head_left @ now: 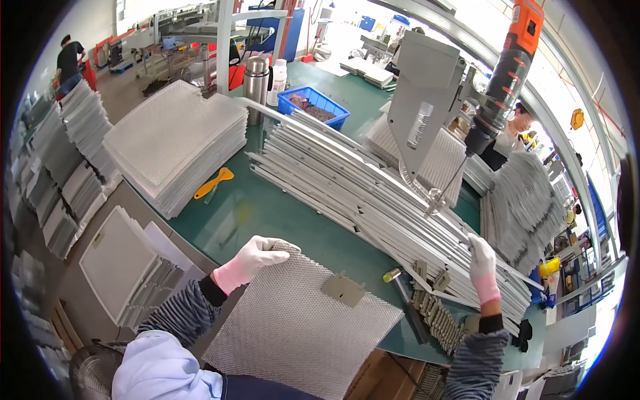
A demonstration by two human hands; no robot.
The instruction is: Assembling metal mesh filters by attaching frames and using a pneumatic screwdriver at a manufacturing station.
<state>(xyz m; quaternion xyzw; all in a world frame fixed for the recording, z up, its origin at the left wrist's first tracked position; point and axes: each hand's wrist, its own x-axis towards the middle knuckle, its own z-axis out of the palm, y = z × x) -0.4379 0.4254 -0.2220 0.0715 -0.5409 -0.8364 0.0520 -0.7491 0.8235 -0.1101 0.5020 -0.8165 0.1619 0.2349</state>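
Observation:
My left hand [250,261], in a white glove with a pink cuff, pinches the upper left corner of a grey metal mesh panel [293,327]. The panel hangs tilted before my body, over the table's near edge. A small flat metal plate [344,291] sits at its upper edge. My right hand [483,265], gloved likewise, reaches into a pile of long metal strips [373,200]. Its fingers are closed round one strip near the right end of the pile. Between my hands lie a hammer [410,310] and a row of small metal brackets [440,323].
An orange-and-black power screwdriver [500,93] hangs beside a grey machine head [423,93] above the strips. Mesh panels [177,143] are stacked at left, near a yellow scraper [215,183]. A steel thermos [255,87] and blue bin [337,121] stand behind. Another person [510,137] is at far right.

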